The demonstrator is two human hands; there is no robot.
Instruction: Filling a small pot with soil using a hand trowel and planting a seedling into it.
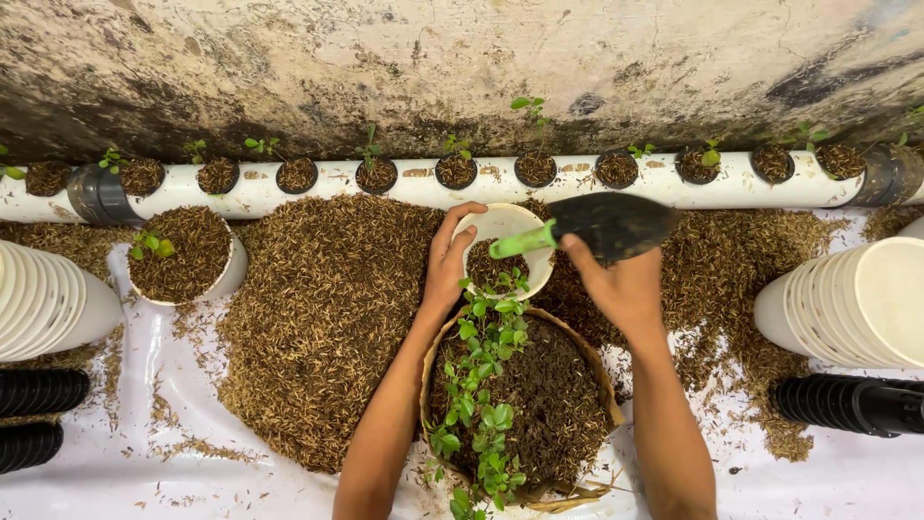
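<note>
So the small white plastic cup [505, 231] was gripped by the left hand [445, 265], while the green-handled black trowel [602, 226], clamped in the right hand [616, 284], was held lengthwise right above it.

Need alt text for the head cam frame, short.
Seen from above, a person's left hand steadies a white cup partly filled with husk, while the right hand holds a green-handled trowel over it. Below sits a woven basket of soil and seedlings; behind, a white pipe holds a row of small pots.
</note>
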